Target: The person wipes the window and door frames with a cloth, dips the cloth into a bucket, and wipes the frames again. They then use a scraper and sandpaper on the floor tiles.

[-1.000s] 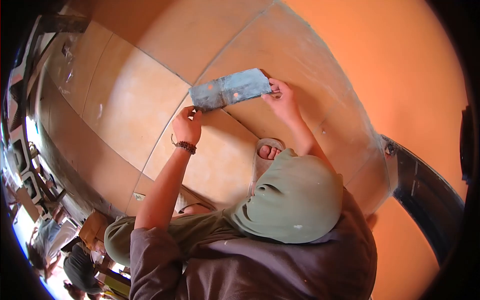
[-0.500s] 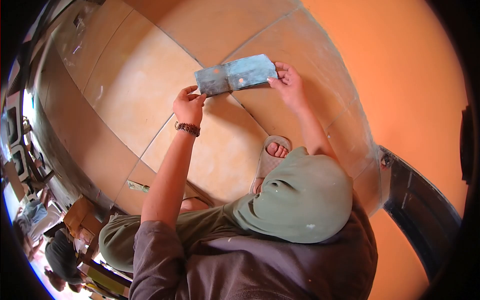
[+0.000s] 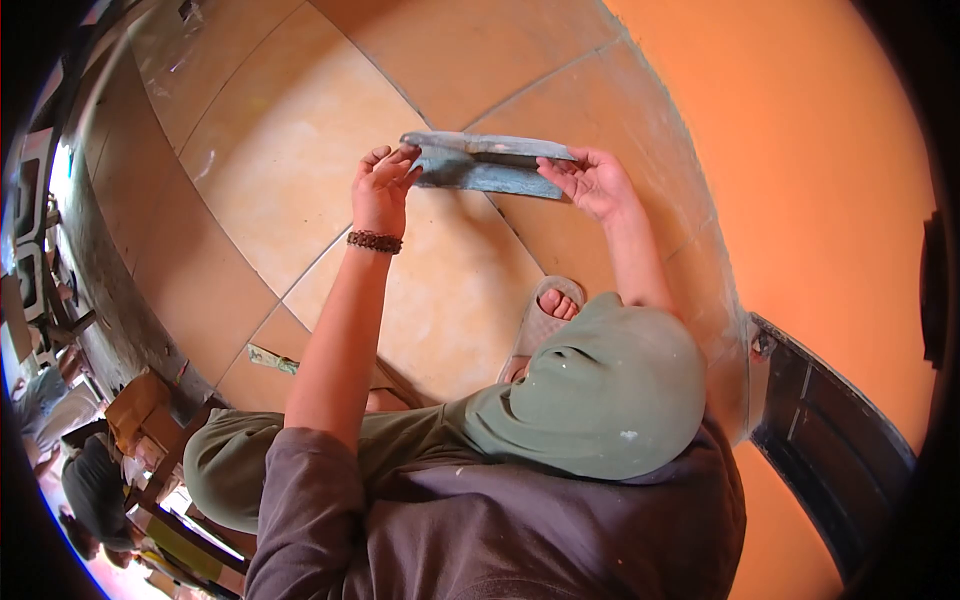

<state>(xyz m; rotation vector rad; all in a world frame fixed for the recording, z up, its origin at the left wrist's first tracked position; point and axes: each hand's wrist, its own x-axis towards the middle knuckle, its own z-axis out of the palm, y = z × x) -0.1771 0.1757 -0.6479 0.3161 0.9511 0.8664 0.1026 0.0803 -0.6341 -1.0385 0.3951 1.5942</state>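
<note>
A long, flat blue-grey piece [image 3: 485, 180], worn-looking and folded along its length, is held up over the tiled floor between my two hands. At its left end, my left hand [image 3: 382, 198] has its thumb and fingertips closed on the edge. My right hand [image 3: 600, 188] pinches the opposite end, thumb on the near side and fingers behind. The upper flap and the lower flap stand slightly apart, with a dark gap between them toward the right.
Below the hands are my bent knee [image 3: 610, 390] and a beige slipper [image 3: 535, 325] on my foot. A small printed scrap [image 3: 272, 360] lies on the tiles. An orange wall [image 3: 800, 150] and a dark panelled object [image 3: 830, 430] stand right. Another person [image 3: 95, 490] sits lower left.
The piece has tilted from its broad, spotted face showing to an edge-on view with two flaps apart. My left hand has risen slightly; my right hand has shifted right and down.
</note>
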